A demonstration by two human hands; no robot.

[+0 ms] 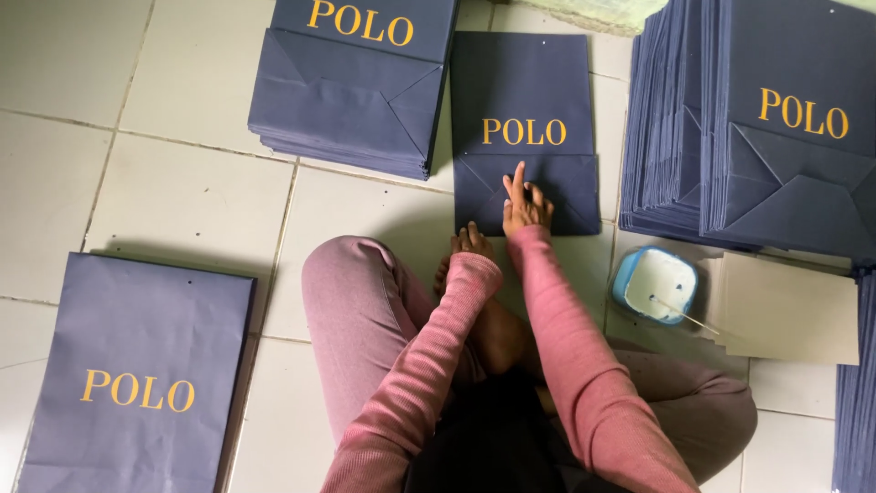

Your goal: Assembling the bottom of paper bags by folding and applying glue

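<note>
The right hand (524,203) lies open on the folded bottom of a flat blue bag (522,100) on the floor (182,192), one finger pointing up. The left hand (473,242) rests near the bag's bottom edge; I cannot tell if it grips. A glue tub (655,283) sits just right.

I sit cross-legged on the floor, both arms in pink sleeves stretched forward over my folded legs. My right hand (524,203) lies flat on the folded bottom flap of the navy paper bag (523,91) in front of me, index finger straight and pointing up the bag, the other fingers spread. My left hand (467,241) sits just short of the bag's near edge, fingers curled downward, wrist bent.
</note>
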